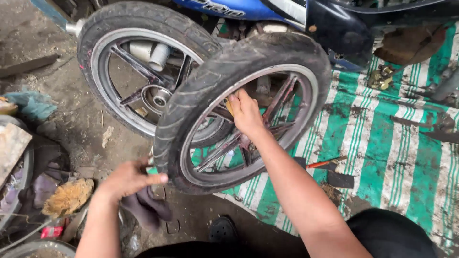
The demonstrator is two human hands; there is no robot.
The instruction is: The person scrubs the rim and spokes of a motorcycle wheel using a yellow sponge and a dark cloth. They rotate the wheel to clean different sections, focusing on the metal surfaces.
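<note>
A loose motorcycle wheel [205,86] with a black tyre and dark red spokes stands upright on the ground in front of me. My left hand [126,179] grips the tyre's lower left edge, thumb on the tread, and a dark rag [146,208] hangs under it. My right hand [246,112] reaches through the rim and presses a small yellowish pad against the inner rim, fingers curled around it. Behind it stands a second wheel [119,33], mounted on the blue motorcycle [267,9].
A green and white striped mat [382,138] covers the ground at right, with an orange-handled tool [325,163] and a brass part [380,76] on it. A worn brush [67,197] and clutter lie at left on the dirt floor. My black shoe [222,230] is below the wheel.
</note>
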